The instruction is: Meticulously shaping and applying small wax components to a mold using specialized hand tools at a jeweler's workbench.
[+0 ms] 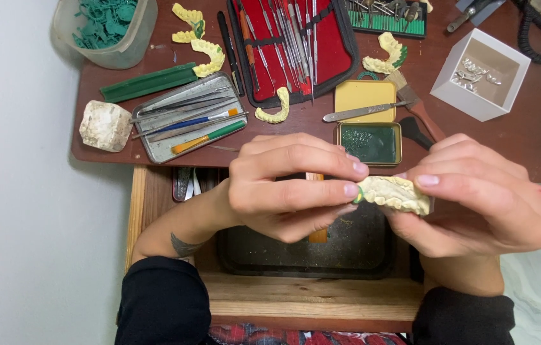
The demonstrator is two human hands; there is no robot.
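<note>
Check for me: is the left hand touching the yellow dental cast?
Touching. The head view shows the left hand with fingertips pressed on the end of the yellow dental cast, which the right hand also grips.

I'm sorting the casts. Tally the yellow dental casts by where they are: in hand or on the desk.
In the hands: 1, the cast pinched between left hand and right hand.
On the desk: 4, at and.
Total: 5
</note>
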